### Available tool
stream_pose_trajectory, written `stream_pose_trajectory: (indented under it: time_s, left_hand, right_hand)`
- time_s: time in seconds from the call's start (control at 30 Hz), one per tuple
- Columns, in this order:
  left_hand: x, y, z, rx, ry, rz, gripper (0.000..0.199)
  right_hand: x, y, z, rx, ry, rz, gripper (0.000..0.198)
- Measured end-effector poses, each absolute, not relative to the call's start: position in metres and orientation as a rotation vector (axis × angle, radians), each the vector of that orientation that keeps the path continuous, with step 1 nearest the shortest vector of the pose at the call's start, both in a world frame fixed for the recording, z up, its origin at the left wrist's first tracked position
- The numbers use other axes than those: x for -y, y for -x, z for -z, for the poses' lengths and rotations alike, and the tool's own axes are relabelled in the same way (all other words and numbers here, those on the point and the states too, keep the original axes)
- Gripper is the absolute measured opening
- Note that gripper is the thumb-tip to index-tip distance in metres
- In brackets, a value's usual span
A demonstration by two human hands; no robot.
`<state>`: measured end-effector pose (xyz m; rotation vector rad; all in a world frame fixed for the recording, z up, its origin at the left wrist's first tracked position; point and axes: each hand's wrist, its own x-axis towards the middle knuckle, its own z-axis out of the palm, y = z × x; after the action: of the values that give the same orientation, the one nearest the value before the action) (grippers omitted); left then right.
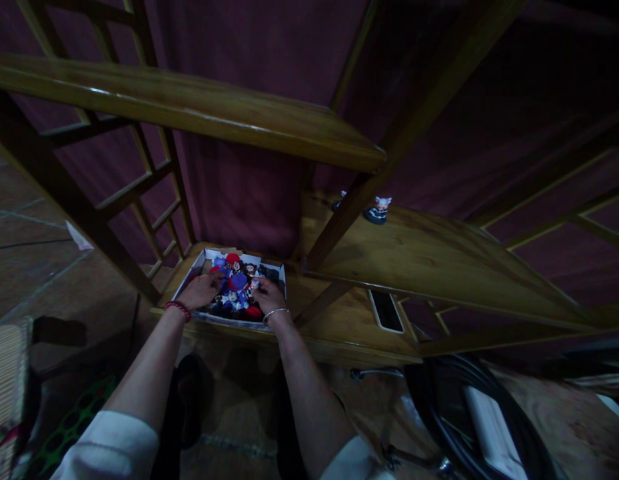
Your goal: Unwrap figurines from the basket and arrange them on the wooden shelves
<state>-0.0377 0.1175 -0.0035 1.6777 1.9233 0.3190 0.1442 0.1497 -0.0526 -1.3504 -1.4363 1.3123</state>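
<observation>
A shallow white box [279, 319] stands on the low wooden shelf, filled with several small figurines [234, 300] in blue, red, black and white. My left hand [203, 290], with a red bead bracelet at the wrist, reaches in over the left side. Its fingers are stretched out and touch the blue pieces there. On the right side of the box my right hand [270, 298], wearing a pale bracelet, has its fingers closed around a small whitish figurine [256, 283]. A round blue piece with a red edge [238, 281] lies between the hands.
Two small figurines stand on the higher wooden shelf [439, 260], one being a white-and-dark figurine [378, 210]. An upper plank [214, 113] and slanting posts frame the space. A white-rimmed dark tray [386, 311] lies to the right. Coiled black hose [424, 400] rests at lower right.
</observation>
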Motion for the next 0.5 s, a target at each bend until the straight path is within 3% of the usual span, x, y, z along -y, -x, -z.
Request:
stream_pose_trajectory:
  time_s: [0.27, 0.5]
  left_hand:
    - [-0.124, 0.032, 0.007, -2.044, -1.710, -0.186, 0.042]
    - [-0.129, 0.012, 0.006, -2.050, -1.791, -0.255, 0.043]
  right_hand:
    - [-0.150, -0.144, 0.050, 1.361, 1.380, -1.381, 0.033]
    - [-0.151, -0.146, 0.051, 1.459, 1.423, -1.263, 0.028]
